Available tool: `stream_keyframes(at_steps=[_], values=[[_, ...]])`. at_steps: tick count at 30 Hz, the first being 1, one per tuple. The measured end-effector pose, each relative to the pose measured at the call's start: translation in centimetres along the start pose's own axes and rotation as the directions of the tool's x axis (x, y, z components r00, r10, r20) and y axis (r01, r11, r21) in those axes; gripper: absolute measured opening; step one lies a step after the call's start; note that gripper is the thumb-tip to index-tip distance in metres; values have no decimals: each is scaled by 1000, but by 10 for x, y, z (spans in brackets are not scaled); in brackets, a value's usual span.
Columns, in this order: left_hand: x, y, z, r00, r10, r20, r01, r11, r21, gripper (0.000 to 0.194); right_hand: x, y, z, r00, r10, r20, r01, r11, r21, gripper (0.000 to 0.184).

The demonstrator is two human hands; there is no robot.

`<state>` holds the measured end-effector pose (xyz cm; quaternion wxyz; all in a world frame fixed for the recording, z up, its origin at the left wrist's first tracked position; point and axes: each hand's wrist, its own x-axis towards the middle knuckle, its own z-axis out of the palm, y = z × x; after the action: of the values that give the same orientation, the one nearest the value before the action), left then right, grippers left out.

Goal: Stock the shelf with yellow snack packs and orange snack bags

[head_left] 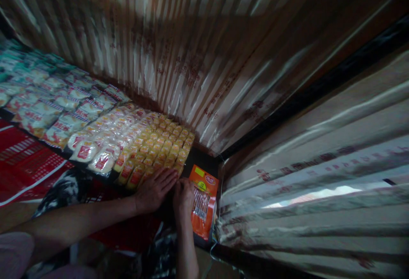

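Note:
My left hand (156, 190) lies with its fingers stretched out against the near end of the rows of small yellow wrapped packs (153, 147). Beside it, my right hand (184, 197) has its fingers curled in; whatever may be inside them is hidden. Its knuckles are at the left edge of an orange packet (209, 181) with a clear window showing thin strips. The packet lies flat on the dark shelf surface (200, 157). To the left of the yellow packs, clear-wrapped round white pastries (104, 158) stand in rows.
Larger white and blue snack bags (65, 127) and green ones (19, 59) fill the far left. Red plastic baskets (25, 155) stand below the shelf's front edge. Pleated printed sheeting (179, 57) closes off the back, and more sheeting (303, 176) hangs at the right.

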<state>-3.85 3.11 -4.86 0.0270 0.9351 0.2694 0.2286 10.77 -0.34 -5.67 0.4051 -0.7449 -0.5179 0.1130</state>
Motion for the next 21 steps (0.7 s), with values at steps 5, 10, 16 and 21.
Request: stream_keyframes(at_steps=[5, 10, 16, 21], values=[[1, -1, -4, 1000, 2, 17, -2, 1000, -3, 60, 8, -7, 8, 986, 149, -74, -134, 977, 168, 49], [1, -2, -5, 1000, 10, 1, -10, 1000, -14, 61, 19, -19, 30, 968, 248, -24, -216, 881, 422, 69], [3, -3, -7, 1000, 19, 7, -19, 1000, -5, 62, 22, -24, 43, 961, 273, 31, -252, 831, 496, 70], [3, -3, -7, 999, 36, -9, -36, 999, 26, 61, 19, -19, 46, 964, 264, 34, -246, 834, 493, 64]])
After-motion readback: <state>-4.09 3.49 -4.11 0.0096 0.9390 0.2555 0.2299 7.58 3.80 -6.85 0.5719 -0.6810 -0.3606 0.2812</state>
